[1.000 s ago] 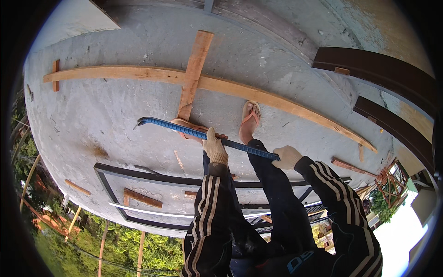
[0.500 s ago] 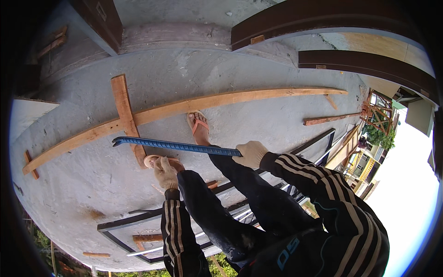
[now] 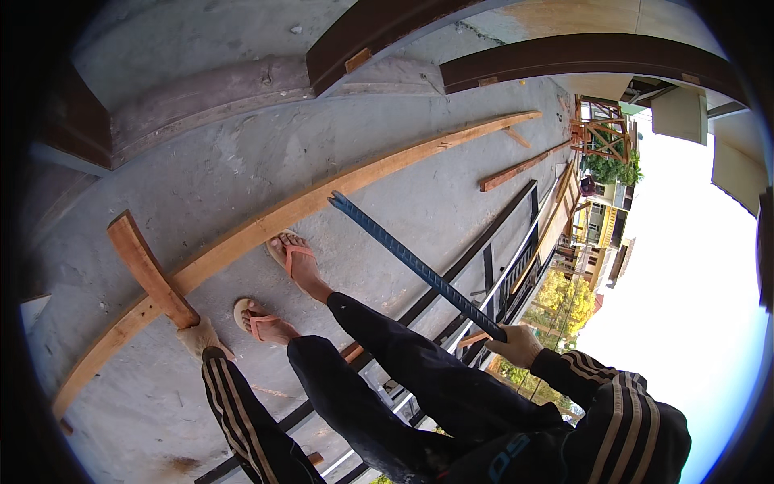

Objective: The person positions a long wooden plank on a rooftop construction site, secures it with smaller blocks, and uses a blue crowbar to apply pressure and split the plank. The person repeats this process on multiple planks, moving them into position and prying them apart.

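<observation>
My right hand (image 3: 516, 347), gloved in pale knit, grips the lower end of a blue ribbed crowbar (image 3: 415, 270). The crowbar slants up and leftward, and its forked tip appears near the edge of a long wooden board (image 3: 339, 185); I cannot tell whether they touch. Across that board, toward its left part, lies a short wooden plank (image 3: 149, 262). The near end of this plank is in my gloved left hand (image 3: 201, 337), with the fingers closed round it. Small dark spots mark the long board beside the crossing.
My feet in orange flip-flops (image 3: 266, 321) stand on the grey concrete floor, close to the long board. A black metal frame (image 3: 476, 242) lies behind my legs. Another timber (image 3: 524, 167) rests farther right. Brown beams (image 3: 580, 60) run along the top.
My left hand has moved left and taken hold of the short plank's near end. The right hand has swung the crowbar rightward, so it now slants more steeply. The view has turned.
</observation>
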Demonstrator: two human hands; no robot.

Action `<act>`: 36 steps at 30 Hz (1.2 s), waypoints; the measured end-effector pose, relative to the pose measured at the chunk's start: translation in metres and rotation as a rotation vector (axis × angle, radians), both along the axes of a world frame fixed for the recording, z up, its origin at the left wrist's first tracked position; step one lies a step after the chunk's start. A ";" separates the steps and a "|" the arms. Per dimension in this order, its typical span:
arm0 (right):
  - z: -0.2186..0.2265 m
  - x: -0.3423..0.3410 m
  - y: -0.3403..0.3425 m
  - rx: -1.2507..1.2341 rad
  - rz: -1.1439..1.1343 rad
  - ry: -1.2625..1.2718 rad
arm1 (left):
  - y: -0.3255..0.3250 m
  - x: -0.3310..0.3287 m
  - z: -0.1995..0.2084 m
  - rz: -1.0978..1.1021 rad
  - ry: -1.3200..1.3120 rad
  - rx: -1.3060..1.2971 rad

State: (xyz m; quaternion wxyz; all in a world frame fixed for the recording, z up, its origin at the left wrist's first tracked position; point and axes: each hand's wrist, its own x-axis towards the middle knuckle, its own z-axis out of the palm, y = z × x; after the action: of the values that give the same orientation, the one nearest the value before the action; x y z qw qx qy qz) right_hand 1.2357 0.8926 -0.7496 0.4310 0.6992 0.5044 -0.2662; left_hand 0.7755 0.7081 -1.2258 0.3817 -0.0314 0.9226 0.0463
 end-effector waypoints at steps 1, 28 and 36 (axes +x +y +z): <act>0.010 0.001 -0.016 0.048 -0.109 0.034 | -0.003 0.000 0.006 -0.017 -0.009 0.008; 0.036 0.091 -0.175 0.074 -0.194 0.365 | -0.171 0.061 0.382 0.198 -0.596 0.161; 0.063 0.112 -0.200 0.084 -0.208 0.344 | -0.187 0.080 0.441 0.956 -1.106 0.784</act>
State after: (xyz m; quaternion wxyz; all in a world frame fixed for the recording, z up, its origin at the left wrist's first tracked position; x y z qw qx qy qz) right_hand 1.3480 0.6922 -0.6867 0.2790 0.7092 0.5064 -0.4035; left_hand 0.8557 0.5214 -0.7848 0.7029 -0.3031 0.4057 0.4995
